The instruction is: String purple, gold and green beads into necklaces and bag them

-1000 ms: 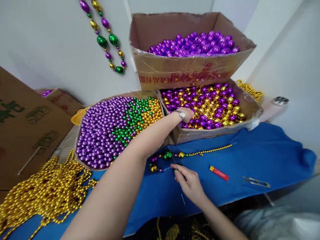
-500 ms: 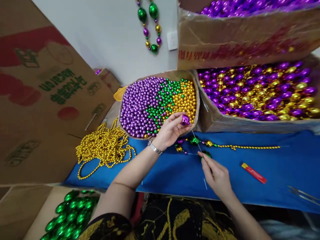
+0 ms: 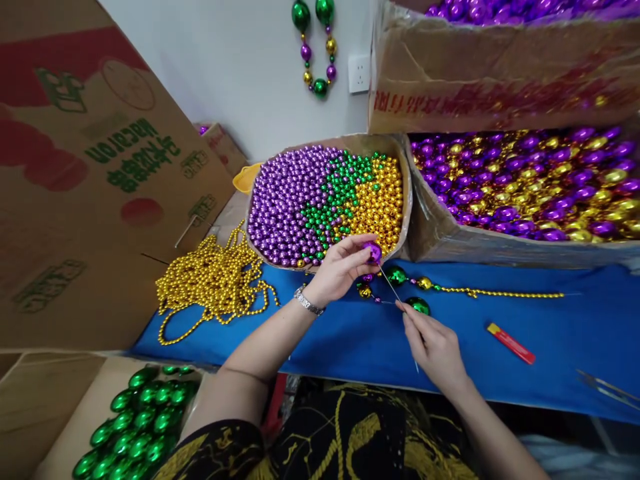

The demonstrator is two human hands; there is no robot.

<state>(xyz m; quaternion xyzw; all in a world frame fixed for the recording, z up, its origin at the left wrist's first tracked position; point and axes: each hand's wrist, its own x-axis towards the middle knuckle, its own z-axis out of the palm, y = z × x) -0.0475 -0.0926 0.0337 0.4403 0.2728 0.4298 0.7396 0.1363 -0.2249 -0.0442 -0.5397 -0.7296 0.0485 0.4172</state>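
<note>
Between its thumb and fingers my left hand pinches a shiny purple bead near the front rim of the bead box. Lower and to the right, my right hand is closed on a thin needle, whose tip meets the purple bead; whether it has entered the hole I cannot tell. A partly strung bead strand of green, purple and gold beads lies behind my hands and runs right into a thin gold chain of beads. A large green bead sits just beyond my right fingertips.
An open box of small purple, green and gold beads stands ahead. Larger boxes of beads are at right. Gold bead strands lie left. A red-and-yellow packet and tweezers rest on the blue cloth.
The purple bead and the needle tip have come together in front of my left fingers. The view has shifted slightly, moving the surroundings a little to the right.
</note>
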